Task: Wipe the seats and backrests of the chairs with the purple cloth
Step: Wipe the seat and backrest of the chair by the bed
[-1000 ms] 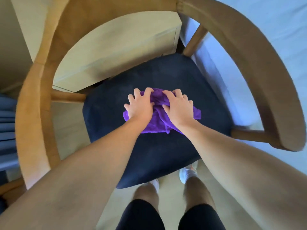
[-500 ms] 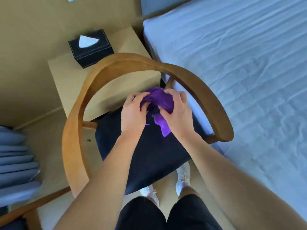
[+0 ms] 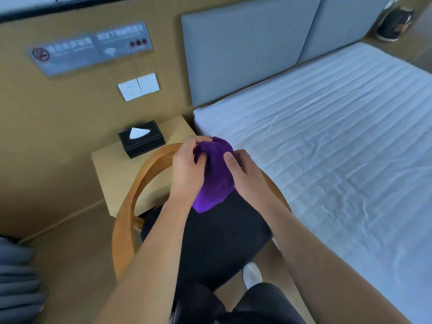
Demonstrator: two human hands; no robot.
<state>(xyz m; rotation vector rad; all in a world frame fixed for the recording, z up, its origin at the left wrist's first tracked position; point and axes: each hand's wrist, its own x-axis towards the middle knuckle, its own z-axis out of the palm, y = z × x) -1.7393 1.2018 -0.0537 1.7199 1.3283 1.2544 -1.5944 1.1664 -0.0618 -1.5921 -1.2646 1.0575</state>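
A white-sheeted bed [image 3: 327, 148] runs close along the right of the chair [image 3: 124, 218]. A pale nightstand [image 3: 112, 169] with a black tissue box [image 3: 141, 139] stands just behind the chair, and bare floor [image 3: 77, 253] opens to its left. Over the chair's dark seat [image 3: 210, 242], both hands hold the bunched purple cloth [image 3: 217, 176] between them: the curled fingers of the left hand [image 3: 184, 174] pinch its top, and those of the right hand [image 3: 250, 178] grip its right side.

Both forearms extended, left hand [image 3: 187, 170] and right hand [image 3: 249, 177] seemingly grip cloth [image 3: 216, 178].

Fuzzy purple cloth [image 3: 216, 174], smooth wooden chair [image 3: 131, 206]
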